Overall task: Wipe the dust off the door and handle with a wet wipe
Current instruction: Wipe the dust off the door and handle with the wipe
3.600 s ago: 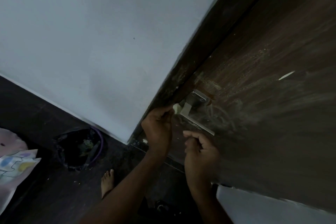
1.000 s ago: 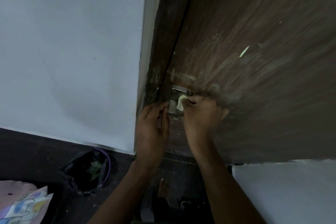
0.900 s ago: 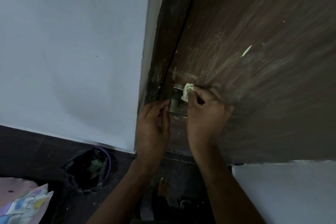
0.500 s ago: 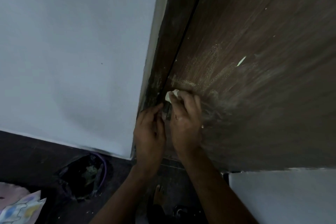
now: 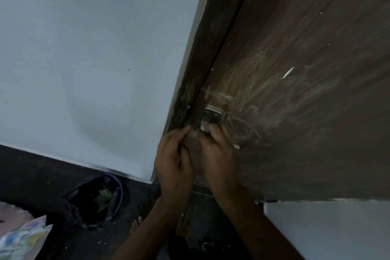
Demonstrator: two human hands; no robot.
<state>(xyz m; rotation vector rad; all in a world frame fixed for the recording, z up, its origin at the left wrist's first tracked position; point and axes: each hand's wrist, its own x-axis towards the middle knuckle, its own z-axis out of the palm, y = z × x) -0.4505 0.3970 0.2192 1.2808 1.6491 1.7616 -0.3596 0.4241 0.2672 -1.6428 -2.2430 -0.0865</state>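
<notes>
Low on the dusty brown door, both hands meet at the metal handle. The handle's square plate, with two screws, sits close to the door's left edge, beside the dark frame; its lever runs down to the right, and only the tip shows past the right hand. That hand lies over the lever with its fingers curled around it. A small pale patch at its fingertips, just under the plate, may be the wet wipe, though the dim light makes this hard to confirm. The left hand is just beside the right, fingers bent, with thumb and forefinger drawn together at a blurred spot near the plate; whether they pinch anything cannot be told. Pale dust streaks and a small light fleck mark the door above and right of the handle. Left of the frame is a pale wall. On the dark floor below stand a black bin with a purple rim, a patterned cloth at the far left, and the person's bare toes.
</notes>
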